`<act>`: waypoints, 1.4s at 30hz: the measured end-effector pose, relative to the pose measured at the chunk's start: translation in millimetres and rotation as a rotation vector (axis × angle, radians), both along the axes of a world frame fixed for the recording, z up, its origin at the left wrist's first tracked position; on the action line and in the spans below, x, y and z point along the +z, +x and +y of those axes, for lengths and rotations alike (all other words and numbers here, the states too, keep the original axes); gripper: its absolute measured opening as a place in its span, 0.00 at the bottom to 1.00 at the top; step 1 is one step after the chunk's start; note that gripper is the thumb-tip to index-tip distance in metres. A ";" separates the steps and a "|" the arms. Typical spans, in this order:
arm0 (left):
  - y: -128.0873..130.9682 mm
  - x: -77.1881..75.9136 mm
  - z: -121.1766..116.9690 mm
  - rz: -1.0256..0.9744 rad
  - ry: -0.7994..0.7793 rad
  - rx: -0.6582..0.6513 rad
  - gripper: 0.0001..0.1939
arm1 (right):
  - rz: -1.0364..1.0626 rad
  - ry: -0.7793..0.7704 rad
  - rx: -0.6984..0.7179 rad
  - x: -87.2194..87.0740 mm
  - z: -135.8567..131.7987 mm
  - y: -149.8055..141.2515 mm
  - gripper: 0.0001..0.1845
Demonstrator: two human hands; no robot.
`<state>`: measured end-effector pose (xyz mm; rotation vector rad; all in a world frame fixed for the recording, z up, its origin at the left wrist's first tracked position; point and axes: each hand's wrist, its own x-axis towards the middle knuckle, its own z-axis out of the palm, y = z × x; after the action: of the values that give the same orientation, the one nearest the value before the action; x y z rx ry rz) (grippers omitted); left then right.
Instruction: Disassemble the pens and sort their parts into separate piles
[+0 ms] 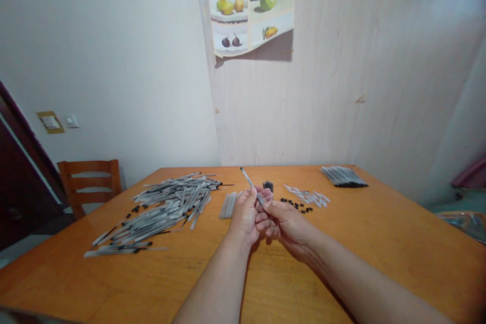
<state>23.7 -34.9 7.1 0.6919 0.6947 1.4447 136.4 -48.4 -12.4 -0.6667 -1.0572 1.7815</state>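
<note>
A slim pen [247,178] with a dark tip points up and to the left above the middle of the table. My left hand [247,212] grips its barrel between thumb and fingers. At the pen's lower end, the fingers of my right hand [285,220] are closed around it. Close behind my hands stand a row of pale pen barrels [228,206] and an upright cluster of dark refills [268,185]. Small black caps [299,206] and pale clear pieces [309,195] lie to the right of my hands.
A large loose pile of pen parts [170,202] covers the left of the wooden table [182,283]. Lined-up pens [343,176] with black ends lie at the far right. A wooden chair [91,182] stands beyond the left edge; the wall [284,121] rises behind.
</note>
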 end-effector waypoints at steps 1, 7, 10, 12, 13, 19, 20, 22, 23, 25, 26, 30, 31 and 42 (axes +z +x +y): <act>0.8 0.6 -0.7 -0.002 -0.005 0.009 0.15 | -0.016 0.010 -0.015 0.4 -0.5 -1.1 0.14; 4.4 1.0 -0.6 0.003 -0.004 0.047 0.18 | -0.107 0.118 -0.096 3.6 -2.5 -5.9 0.19; 5.3 2.0 -1.3 0.002 -0.012 0.061 0.19 | -0.141 0.150 -0.114 3.9 -1.8 -7.7 0.19; 5.8 3.5 -2.6 -0.003 -0.011 0.081 0.20 | -0.163 0.159 -0.122 3.9 -1.1 -9.0 0.19; 6.0 4.4 -3.3 -0.002 -0.012 0.089 0.20 | -0.175 0.160 -0.127 4.2 -0.8 -9.7 0.20; 9.8 5.4 -5.3 0.023 -0.033 0.098 0.21 | -0.250 0.177 -0.135 12.2 -1.2 -10.4 0.21; 10.2 5.1 -4.6 0.021 -0.033 0.104 0.20 | -0.261 0.181 -0.135 13.0 -1.3 -10.0 0.20; 8.7 4.9 -1.8 0.002 -0.026 0.136 0.17 | -0.291 0.185 -0.146 11.7 -1.6 -9.6 0.17; 6.3 5.2 0.2 -0.018 -0.019 0.165 0.16 | -0.309 0.176 -0.167 9.1 -1.8 -9.7 0.16; -1.7 6.1 5.1 -0.074 0.002 0.244 0.13 | -0.347 0.133 -0.229 0.9 -2.1 -11.3 0.14; -6.9 6.7 7.7 -0.098 0.021 0.293 0.12 | -0.355 0.106 -0.264 -4.2 -2.1 -12.6 0.14; -23.6 7.9 14.8 -0.110 0.014 0.306 0.10 | -0.374 0.130 -0.250 -21.6 -1.2 -16.9 0.14; -25.3 8.0 15.6 -0.120 0.013 0.298 0.09 | -0.385 0.168 -0.243 -24.0 -0.4 -16.6 0.14; -23.1 5.6 17.9 -0.045 0.001 0.271 0.09 | -0.870 0.572 -0.642 -1.8 31.4 46.3 0.12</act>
<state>0.6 -16.9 12.7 0.5792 0.7751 1.7034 182.7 -16.9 -14.2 -1.2682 -1.5859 0.5511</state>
